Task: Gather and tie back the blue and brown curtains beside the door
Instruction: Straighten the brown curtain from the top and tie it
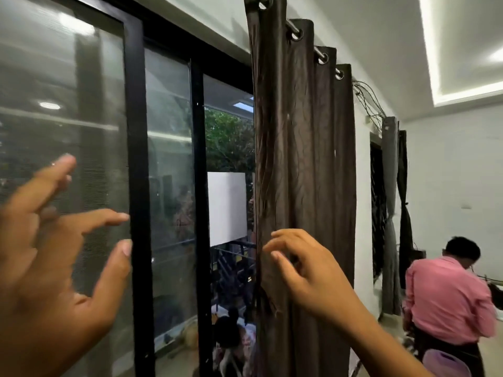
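Note:
A brown curtain (304,164) hangs in folds from metal eyelets on a rod (294,28), bunched to the right of the black-framed sliding glass door (136,159). My right hand (304,270) is at the curtain's left edge, fingers spread and curled toward the fabric, just touching it without gripping. My left hand (51,257) is raised in front of the glass at the left, fingers apart and holding nothing. No blue curtain shows beside this door.
Farther along the white wall, a grey curtain (389,213) and a dark one (404,213) hang tied back at a window. A person in a pink shirt (446,297) stands bent over at the lower right. Loose wires (367,102) dangle near the rod's end.

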